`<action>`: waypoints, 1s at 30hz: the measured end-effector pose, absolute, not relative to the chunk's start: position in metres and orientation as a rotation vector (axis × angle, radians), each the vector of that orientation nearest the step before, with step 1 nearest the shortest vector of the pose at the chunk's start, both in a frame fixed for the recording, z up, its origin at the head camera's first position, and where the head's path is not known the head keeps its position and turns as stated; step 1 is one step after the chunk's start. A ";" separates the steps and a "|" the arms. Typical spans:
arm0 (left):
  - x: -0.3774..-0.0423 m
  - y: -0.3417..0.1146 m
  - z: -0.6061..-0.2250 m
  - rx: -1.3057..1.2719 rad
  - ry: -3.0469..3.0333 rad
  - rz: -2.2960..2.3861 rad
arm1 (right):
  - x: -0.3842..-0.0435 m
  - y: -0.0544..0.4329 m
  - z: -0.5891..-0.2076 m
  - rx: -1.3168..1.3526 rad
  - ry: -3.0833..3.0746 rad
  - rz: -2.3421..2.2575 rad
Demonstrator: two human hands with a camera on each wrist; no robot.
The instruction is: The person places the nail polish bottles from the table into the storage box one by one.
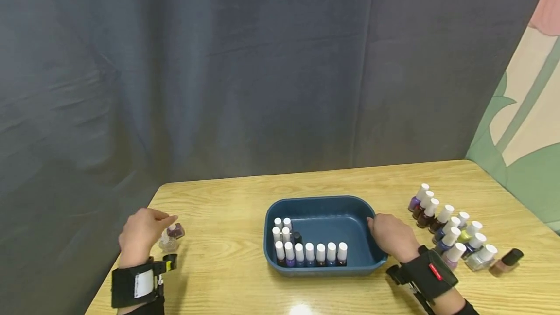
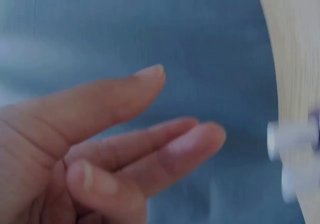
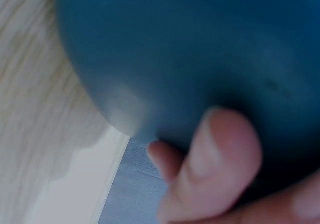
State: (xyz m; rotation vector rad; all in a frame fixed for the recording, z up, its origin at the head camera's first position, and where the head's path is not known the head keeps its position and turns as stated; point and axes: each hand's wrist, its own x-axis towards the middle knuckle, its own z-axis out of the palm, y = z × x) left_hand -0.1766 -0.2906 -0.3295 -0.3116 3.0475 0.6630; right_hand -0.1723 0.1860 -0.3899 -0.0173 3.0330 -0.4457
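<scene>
My left hand [image 1: 142, 235] is over the left side of the table, beside two white-capped nail polish bottles, one clear [image 1: 168, 243] and one dark purple [image 1: 178, 231]. Nothing sits between its loosely bent fingers [image 2: 190, 149]; the caps [image 2: 292, 139] of the bottles show off to the right in the left wrist view. At the right end of a dark blue tray [image 1: 323, 271], my right hand [image 1: 393, 237] grips the rim. Its thumb lies against the tray's wall [image 3: 150, 58] in the right wrist view. Inside the tray, several nail polish bottles [image 1: 309, 255] stand at the left and along the front.
Several white-capped nail polish bottles [image 1: 445, 215] stand in slanting rows to the right of the tray. A black-capped bottle [image 1: 505, 262] leans at their near end. Dark grey curtain [image 1: 262, 72] hangs behind the wooden table [image 1: 218, 222].
</scene>
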 end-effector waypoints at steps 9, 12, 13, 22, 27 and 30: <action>-0.177 -0.327 -0.333 -0.338 2.800 0.658 | -0.172 0.188 -0.389 -0.019 3.044 -0.446; -0.177 -0.327 -0.338 -0.357 2.820 0.639 | -0.172 0.187 -0.389 -0.022 3.043 -0.439; -0.178 -0.327 -0.339 -0.370 2.829 0.634 | -0.172 0.187 -0.389 -0.023 3.045 -0.437; -0.181 -0.325 -0.348 -0.407 2.860 0.589 | -0.172 0.185 -0.387 -0.019 3.045 -0.436; -0.183 -0.325 -0.351 -0.451 2.857 0.581 | -0.171 0.186 -0.387 -0.009 3.038 -0.447; -0.184 -0.325 -0.352 -0.472 2.857 0.597 | -0.171 0.186 -0.388 0.006 3.027 -0.452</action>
